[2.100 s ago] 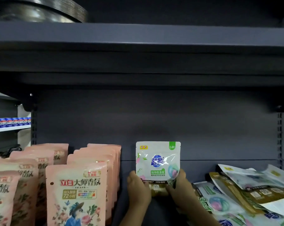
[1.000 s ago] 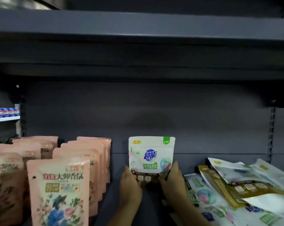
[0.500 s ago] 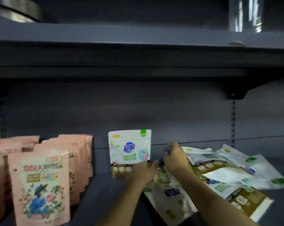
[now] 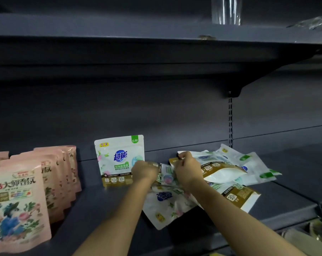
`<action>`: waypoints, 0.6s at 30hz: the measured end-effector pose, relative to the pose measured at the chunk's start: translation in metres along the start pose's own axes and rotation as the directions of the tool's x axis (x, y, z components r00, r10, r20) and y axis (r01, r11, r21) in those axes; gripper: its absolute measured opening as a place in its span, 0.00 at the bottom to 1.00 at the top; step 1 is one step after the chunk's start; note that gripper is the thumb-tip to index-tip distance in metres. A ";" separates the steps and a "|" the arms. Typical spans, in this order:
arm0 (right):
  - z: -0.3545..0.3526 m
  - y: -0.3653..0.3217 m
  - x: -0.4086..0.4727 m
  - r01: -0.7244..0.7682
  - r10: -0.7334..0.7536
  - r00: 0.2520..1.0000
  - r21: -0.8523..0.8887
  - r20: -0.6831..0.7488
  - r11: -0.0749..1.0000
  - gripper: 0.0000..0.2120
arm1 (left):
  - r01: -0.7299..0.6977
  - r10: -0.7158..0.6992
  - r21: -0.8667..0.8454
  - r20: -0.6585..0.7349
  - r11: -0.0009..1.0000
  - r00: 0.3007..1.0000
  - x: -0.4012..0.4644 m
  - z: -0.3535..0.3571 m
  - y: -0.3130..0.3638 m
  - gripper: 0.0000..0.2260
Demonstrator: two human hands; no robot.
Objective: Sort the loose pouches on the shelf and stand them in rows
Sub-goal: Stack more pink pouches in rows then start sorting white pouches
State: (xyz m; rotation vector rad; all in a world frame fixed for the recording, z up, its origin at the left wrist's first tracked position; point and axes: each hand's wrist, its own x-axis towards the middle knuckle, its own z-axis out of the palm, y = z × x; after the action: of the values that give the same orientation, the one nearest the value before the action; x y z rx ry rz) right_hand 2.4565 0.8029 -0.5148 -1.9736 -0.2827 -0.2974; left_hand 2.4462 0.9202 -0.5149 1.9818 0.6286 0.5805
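Observation:
One white pouch with a blue logo and a gold base (image 4: 117, 159) stands upright at the back of the grey shelf (image 4: 104, 209). Right of it lies a loose heap of the same white and gold pouches (image 4: 249, 163), overlapping flat. My left hand (image 4: 144, 172) is closed on the edge of a flat white pouch (image 4: 165, 204) at the heap's left side, just in front of the standing pouch's lower right corner. My right hand (image 4: 186, 169) pinches the gold end of another pouch (image 4: 221, 172) on top of the heap.
Pink pouches (image 4: 18, 204) stand in rows at the left of the shelf. An upper shelf (image 4: 119, 43) hangs overhead with a clear plastic cup (image 4: 226, 10) on it. A bracket (image 4: 230, 93) and a slotted upright sit at the back right.
Both hands let go of the standing white pouch and moved right onto the loose heap. The pouch stays upright on its own. My view has swung to the right.

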 end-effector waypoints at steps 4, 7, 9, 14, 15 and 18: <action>-0.003 -0.006 -0.007 0.039 -0.025 0.995 0.136 -0.101 0.990 0.11 | -0.119 0.118 -0.003 -0.084 0.993 0.989 -0.008 -0.007 0.016 0.08; 0.001 -0.013 -0.017 0.136 -0.107 0.986 0.240 -0.131 0.961 0.05 | -0.280 0.277 0.011 -0.181 0.960 0.944 -0.021 -0.017 0.030 0.15; 0.005 -0.017 -0.027 0.193 -0.146 0.974 0.301 -0.172 0.934 0.05 | -0.401 0.398 0.046 -0.255 0.915 0.881 -0.033 -0.025 0.038 0.16; 0.018 -0.026 -0.048 -0.059 0.051 0.998 0.524 0.029 0.849 0.22 | -0.657 0.579 0.023 -0.496 0.753 0.647 -0.049 -0.039 0.036 0.10; 0.020 -0.030 -0.050 -0.157 0.074 0.983 0.567 0.168 0.808 0.24 | -0.669 0.551 -0.041 -0.532 0.742 0.643 -0.050 -0.040 0.033 0.08; 0.025 -0.040 -0.053 -0.347 -0.057 0.888 0.748 0.456 0.566 0.21 | -0.583 0.391 -0.296 -0.509 0.757 0.767 -0.055 -0.043 0.025 0.07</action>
State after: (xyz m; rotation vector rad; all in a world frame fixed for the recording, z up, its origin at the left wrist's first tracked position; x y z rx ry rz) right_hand 2.3958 0.8385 -0.5084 -1.0704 -0.4394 0.3730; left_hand 2.3821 0.9017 -0.4813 1.5773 0.1589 1.3875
